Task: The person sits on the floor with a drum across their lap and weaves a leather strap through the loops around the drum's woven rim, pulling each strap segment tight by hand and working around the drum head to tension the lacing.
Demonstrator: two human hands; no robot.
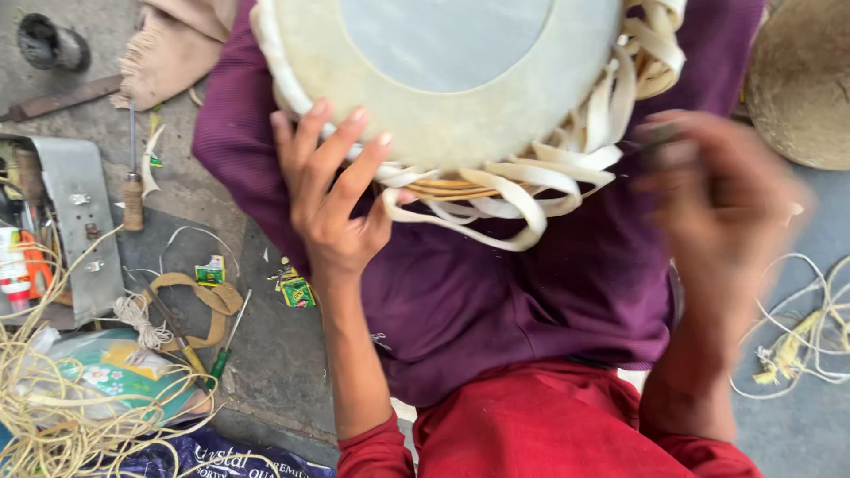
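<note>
Our left hand (332, 190) presses the drum's (452, 80) near rim; our right hand (722, 208) (blurred) meets its pale lacing straps (522, 181).

Two small green-and-yellow sachets (210, 271) seen on grey floor left of purple cloth, one just beside tan strap, square, opened. Second green sachet (297, 291) found near cloth edge, with small torn scrap just above it. Dark blue printed bag (232, 459) laid along bottom edge, pale lettering on it, partly covered by straw-coloured cord. Teal package with flower print (115, 372) seen at lower left under cord. White-and-red container (12, 270) cut off at left edge.
</note>
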